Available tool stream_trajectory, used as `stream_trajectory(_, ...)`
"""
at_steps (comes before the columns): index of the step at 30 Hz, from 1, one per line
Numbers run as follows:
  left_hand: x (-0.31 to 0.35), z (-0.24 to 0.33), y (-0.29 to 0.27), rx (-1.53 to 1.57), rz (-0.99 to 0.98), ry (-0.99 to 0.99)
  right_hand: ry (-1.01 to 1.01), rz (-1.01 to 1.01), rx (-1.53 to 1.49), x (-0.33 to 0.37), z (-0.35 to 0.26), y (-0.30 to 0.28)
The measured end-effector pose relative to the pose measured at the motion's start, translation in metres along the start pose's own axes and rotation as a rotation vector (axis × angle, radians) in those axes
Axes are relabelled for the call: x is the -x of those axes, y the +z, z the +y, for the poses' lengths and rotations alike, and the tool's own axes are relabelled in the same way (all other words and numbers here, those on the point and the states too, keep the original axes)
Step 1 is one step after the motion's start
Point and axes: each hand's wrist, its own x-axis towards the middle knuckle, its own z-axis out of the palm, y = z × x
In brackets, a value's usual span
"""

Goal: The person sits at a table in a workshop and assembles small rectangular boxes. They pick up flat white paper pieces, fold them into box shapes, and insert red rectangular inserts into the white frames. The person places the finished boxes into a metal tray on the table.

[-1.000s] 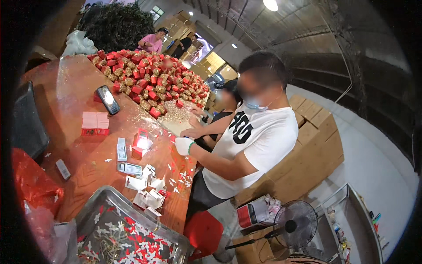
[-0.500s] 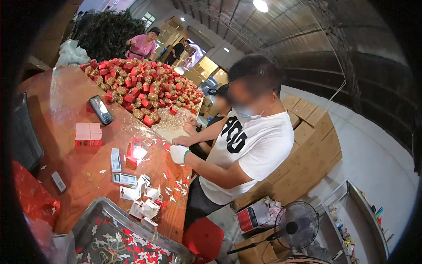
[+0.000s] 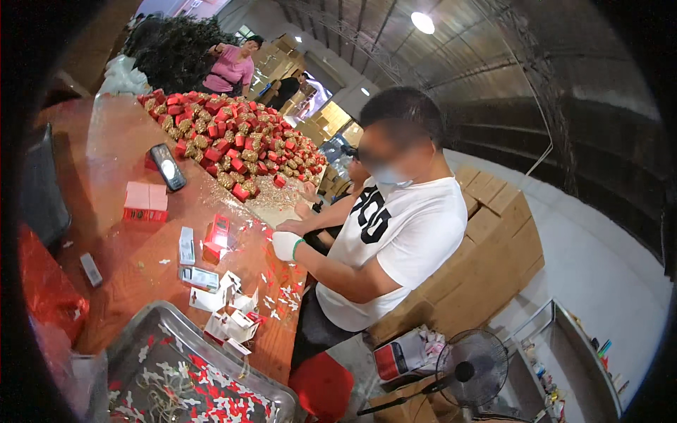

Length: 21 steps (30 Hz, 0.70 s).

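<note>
Neither my left hand nor my right hand appears in the head view. At the lower edge, nearest to me, lies a grey metal tray (image 3: 156, 321) holding small red and white cut-out pieces and a tangle of pale bands. Just beyond its far rim sit opened white cartons (image 3: 233, 326). Two small grey-and-white boxes (image 3: 200, 278) and an upright red box (image 3: 217, 233) are farther along the reddish-brown table (image 3: 120, 261). To their left stands a pink-topped red box (image 3: 146, 200), with a dark phone (image 3: 168, 168) behind it.
A large heap of red-and-gold ornaments (image 3: 240, 137) covers the far table. At the right edge sits a co-worker (image 3: 395, 225) in a white shirt, one hand white-gloved. A black fan (image 3: 465, 371), a red stool (image 3: 322, 384) and stacked cartons (image 3: 465, 268) stand right. Red plastic (image 3: 49, 289) lies left.
The whole view has shifted slightly. In the background, the person in pink now stands with the head higher and an arm raised. The nearby co-worker's hands stay at the table edge.
</note>
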Motion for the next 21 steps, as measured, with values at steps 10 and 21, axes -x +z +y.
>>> stream_trajectory(10, 0.005, 0.028, 0.010, -0.152, 0.033, 0.056, 0.284, -0.257, 0.086, 0.014, 0.008, -0.018)
stream_trajectory(21, 0.021, 0.100, 0.023, -0.663, 0.006, 0.036, 0.363, 0.520, -0.197, -0.023, 0.097, -0.153)
